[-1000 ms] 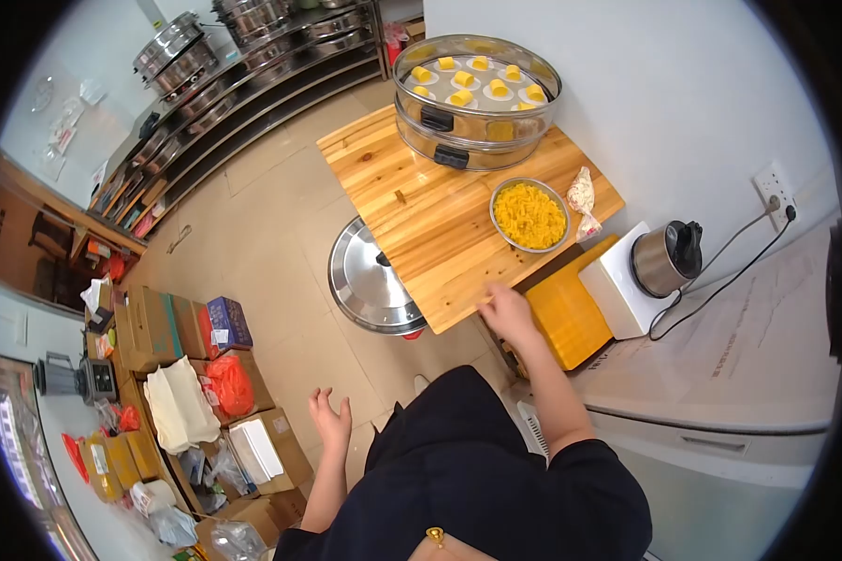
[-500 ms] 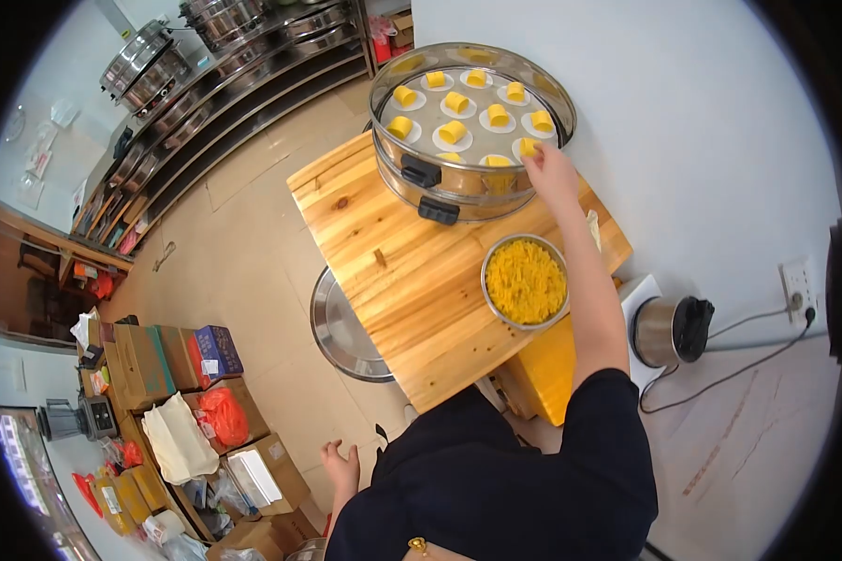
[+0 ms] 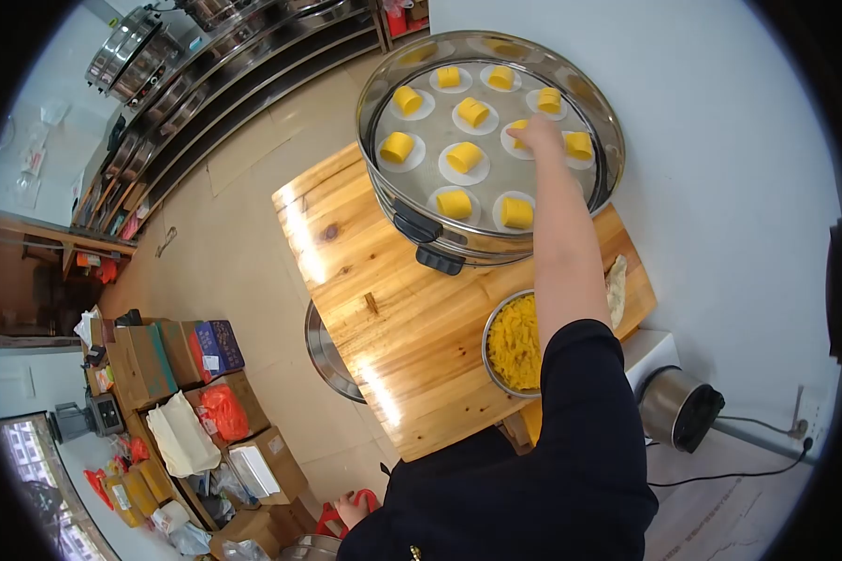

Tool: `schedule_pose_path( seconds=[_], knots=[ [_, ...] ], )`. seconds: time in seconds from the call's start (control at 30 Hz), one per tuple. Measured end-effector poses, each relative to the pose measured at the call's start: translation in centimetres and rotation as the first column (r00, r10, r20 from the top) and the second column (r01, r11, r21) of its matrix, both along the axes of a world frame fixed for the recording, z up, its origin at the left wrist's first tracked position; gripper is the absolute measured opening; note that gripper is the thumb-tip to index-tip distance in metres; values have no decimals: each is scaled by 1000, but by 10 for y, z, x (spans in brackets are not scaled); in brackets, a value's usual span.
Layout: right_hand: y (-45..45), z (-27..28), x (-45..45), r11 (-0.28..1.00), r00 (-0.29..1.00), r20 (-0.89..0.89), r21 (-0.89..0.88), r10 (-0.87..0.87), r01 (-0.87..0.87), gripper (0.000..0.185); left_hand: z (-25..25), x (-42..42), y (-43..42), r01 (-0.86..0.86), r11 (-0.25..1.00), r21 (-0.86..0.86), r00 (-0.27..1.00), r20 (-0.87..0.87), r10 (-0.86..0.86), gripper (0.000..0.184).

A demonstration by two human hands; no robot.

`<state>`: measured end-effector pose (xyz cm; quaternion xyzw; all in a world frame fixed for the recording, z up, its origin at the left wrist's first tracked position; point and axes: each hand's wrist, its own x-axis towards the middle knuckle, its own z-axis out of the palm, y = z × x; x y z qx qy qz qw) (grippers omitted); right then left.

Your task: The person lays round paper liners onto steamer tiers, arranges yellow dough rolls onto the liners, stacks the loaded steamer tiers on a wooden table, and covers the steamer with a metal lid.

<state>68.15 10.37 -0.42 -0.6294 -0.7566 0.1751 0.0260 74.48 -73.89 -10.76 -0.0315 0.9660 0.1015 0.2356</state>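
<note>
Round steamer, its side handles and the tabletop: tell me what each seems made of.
Round steamer: metal, probably stainless steel, polished; its rim and wall shine silvery.
Side handles: likely black plastic, going by their moulded look, though coated metal is possible.
Tabletop: wood, probably varnished; grain and knots show, with glossy glare.

No word, brand or number is legible from where I stand. A small white paper label (image 3: 211, 363) is fixed near the lower edge of a dark blue rectangular cardboard box (image 3: 225, 338); its print is too small to read. A white label (image 3: 122, 496) on a yellow packet (image 3: 138, 510) is likewise illegible. The white marbled surface (image 3: 678, 525) bears faint dark marks; whether these are lettering, I cannot tell.
</note>
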Motion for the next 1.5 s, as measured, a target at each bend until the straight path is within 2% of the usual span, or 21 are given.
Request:
schedule_pose_path(
  seconds=[0.13,0.33,0.37,0.53,0.67,0.77,0.8,0.83,0.93,0.97,1.07,1.1,1.17,1.23,1.27,1.33,1.43,1.5],
  knots=[
    [5,-1,-10,992,999,27,-123,25,-22,57,8,3,14,70,998,11,997,-15,-70,35],
    [17,-33,-25,989,985,95,50,-146,141,43,-3,-5,19,133,990,40,988,-80,-130,38],
    [20,-35,-24,991,987,88,22,-133,131,43,-8,-5,15,150,988,45,985,-95,-145,40],
    [19,-17,-10,991,995,-14,-95,-101,99,46,-6,-6,27,152,986,64,983,-114,-144,38],
    [33,-15,6,995,992,-108,-88,-63,54,50,4,-7,40,132,987,95,990,-60,-127,35],
    [35,-1,16,992,989,-151,-125,-9,-10,58,12,-32,62,292,947,137,950,-160,-269,36],
    [29,7,21,992,987,-160,-126,-2,-19,60,34,-51,101,267,934,239,954,-201,-221,37],
    [26,17,25,992,985,-174,-125,5,-27,63,57,-77,148,246,908,340,956,-240,-168,38],
    [-9,58,44,987,968,-212,115,133,-110,68,134,-137,302,560,628,540,805,-534,-259,39],
    [-20,72,54,978,953,-249,157,175,-139,69,160,-146,352,664,545,512,729,-606,-319,39],
    [-60,115,94,933,891,-345,305,295,-191,68,179,-163,485,888,207,411,460,-813,-357,45],
    [-82,130,109,913,869,-369,359,330,-194,66,189,-161,526,890,183,417,455,-793,-405,46],
    [-121,153,142,893,824,-428,407,372,-192,60,171,-168,599,942,146,301,334,-814,-475,48],
    [-162,166,170,933,758,-568,326,321,-151,57,140,-177,658,939,233,252,343,-669,-659,57],
    [-178,165,183,936,763,-565,317,314,-151,57,126,-183,680,938,279,206,347,-586,-732,59],
    [-208,160,205,949,771,-571,284,281,-136,57,102,-188,712,928,356,104,368,-386,-846,65],
    [-245,139,225,977,733,-652,189,197,-95,56,96,-186,733,929,370,0,361,-213,-908,65],
    [-264,118,233,990,729,-670,116,141,-85,55,90,-188,739,917,397,-24,387,-180,-904,62]
  ],
)
